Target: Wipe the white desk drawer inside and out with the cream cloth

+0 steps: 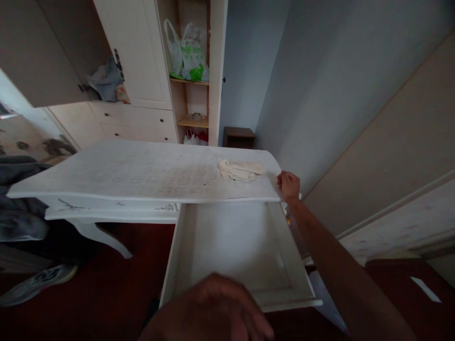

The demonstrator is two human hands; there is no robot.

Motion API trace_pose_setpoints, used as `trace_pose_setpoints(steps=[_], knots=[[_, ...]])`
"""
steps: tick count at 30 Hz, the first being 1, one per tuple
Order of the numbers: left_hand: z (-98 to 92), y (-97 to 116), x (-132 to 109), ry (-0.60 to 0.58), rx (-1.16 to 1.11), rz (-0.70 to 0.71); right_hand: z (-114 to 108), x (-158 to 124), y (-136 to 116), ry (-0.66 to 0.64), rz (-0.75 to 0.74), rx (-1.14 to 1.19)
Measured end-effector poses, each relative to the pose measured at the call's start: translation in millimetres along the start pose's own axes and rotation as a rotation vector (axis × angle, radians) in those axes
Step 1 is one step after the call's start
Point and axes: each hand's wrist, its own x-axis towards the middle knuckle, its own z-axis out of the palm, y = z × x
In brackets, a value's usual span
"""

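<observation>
The left hand (216,310) is blurred at six o'clock, hiding the near left part of the drawer (234,241), its fingers loosely bent and the thumb set apart; whether it touches or pinches anything I cannot tell. The right hand (289,185) is just past three o'clock, at the rounded end of the white tabletop (142,170), fingers curled toward the palm; it seems to rest by the rim, perhaps to steady that arm, though a grip cannot be made out. The drawer juts from under the tabletop toward six o'clock, far enough that its inner floor shows. The cream cloth (243,170) lies bunched near the centre, at nine o'clock from the right hand and apart from it, probably so placed for easy reach.

Farther out, a white wardrobe (137,52) stands at ten to eleven o'clock; on its shelf a plastic bag (195,59) with green print sits upright, likely propped by its contents. A shoe (42,284) lies at eight o'clock.

Counted: two hands, one cloth, one pulled-out drawer, one shoe, and four round knobs (161,120) on the wardrobe's lower fronts
</observation>
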Motion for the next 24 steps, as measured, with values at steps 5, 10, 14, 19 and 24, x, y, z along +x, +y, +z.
trace_pose_setpoints(steps=[5, 10, 14, 19, 24], knots=[[-27.6, 113.5, 68.6, 0.432, 0.518, 0.513, 0.6, -0.4, 2.0, -0.018, -0.006, 0.021], [-82.0, 161.1, 143.6, 0.716, 1.45, 0.617, -0.3, -0.9, 2.2, -0.044, -0.029, 0.022], [-109.7, 181.0, 181.5, 0.561, 1.969, 0.549, -0.8, -2.2, 0.4, -0.051, -0.038, 0.018], [-120.5, 193.4, 208.6, 0.413, 2.208, 0.404, -1.1, -3.6, -2.0, -0.064, -0.035, 0.009], [-115.6, 197.4, 215.8, 0.481, 2.207, 0.24, -0.5, -3.2, 0.0, -0.062, -0.053, 0.002]])
